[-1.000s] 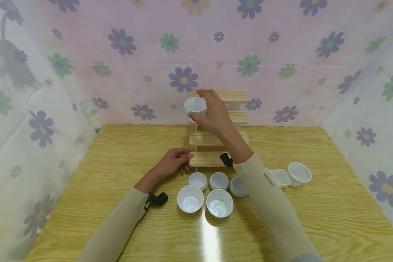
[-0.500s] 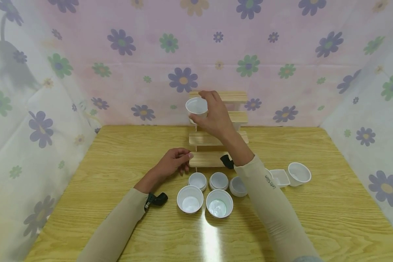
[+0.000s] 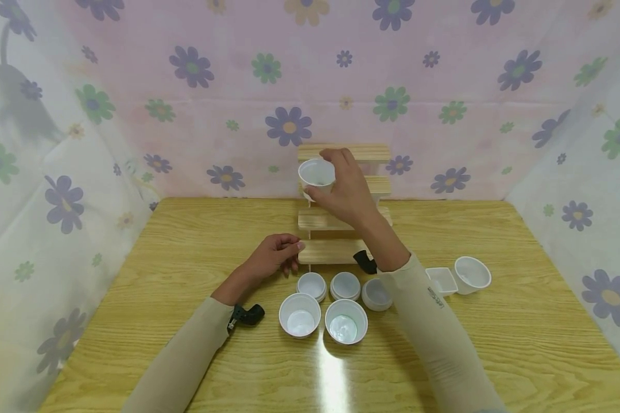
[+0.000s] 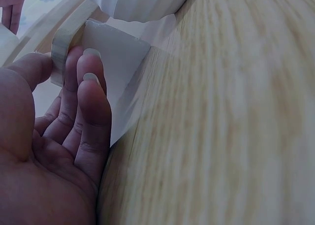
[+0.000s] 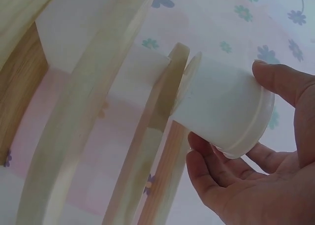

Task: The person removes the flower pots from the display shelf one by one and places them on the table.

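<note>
A white plastic pot (image 3: 316,173) is in my right hand (image 3: 347,192), which grips it near the rim between thumb and fingers. The pot is at the left end of the third step up of a tiered wooden stand (image 3: 330,252). In the right wrist view its base lies against or very close to that wooden slat (image 5: 162,97); I cannot tell whether it bears weight there. My left hand (image 3: 274,256) pinches the left end of the lowest step. The left wrist view has its thumb on the slat's edge (image 4: 61,52) and the fingers beneath.
In front of the stand are two larger white pots (image 3: 300,322) and a row of smaller round ones (image 3: 345,286). A square white dish (image 3: 442,281) and a round white pot (image 3: 472,274) stand to the right. A flowered cloth (image 3: 212,126) hangs behind the table.
My right hand has shifted slightly right and down with the white pot, bringing it closer to the third step. My left hand has stayed on the lowest step.
</note>
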`<state>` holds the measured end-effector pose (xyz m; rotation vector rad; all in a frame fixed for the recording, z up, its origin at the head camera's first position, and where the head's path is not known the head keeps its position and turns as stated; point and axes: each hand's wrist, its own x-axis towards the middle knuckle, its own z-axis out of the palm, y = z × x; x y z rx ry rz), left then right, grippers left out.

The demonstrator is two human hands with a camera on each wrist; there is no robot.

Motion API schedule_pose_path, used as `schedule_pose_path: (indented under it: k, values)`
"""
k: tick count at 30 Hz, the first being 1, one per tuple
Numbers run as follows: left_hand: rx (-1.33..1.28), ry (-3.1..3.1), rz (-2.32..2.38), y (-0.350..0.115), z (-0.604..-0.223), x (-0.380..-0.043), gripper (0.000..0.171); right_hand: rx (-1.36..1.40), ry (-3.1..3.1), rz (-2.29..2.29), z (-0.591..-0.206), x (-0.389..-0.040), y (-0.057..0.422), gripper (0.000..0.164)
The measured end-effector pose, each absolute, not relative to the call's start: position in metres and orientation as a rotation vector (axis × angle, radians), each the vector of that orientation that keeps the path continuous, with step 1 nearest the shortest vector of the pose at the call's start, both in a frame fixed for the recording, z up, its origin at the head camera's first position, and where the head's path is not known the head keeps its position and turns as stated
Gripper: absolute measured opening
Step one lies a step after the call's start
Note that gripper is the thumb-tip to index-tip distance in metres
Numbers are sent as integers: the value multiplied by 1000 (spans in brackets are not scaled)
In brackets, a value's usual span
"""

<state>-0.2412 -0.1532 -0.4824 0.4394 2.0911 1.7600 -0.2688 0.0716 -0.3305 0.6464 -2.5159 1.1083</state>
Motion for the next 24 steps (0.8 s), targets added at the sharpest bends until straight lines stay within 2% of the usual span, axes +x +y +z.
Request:
schedule_pose_path:
  k: [24]
  values:
    - [427,2092,1768,-153,-484,-242,34,638,-2484,1181,-335,-235,94,73]
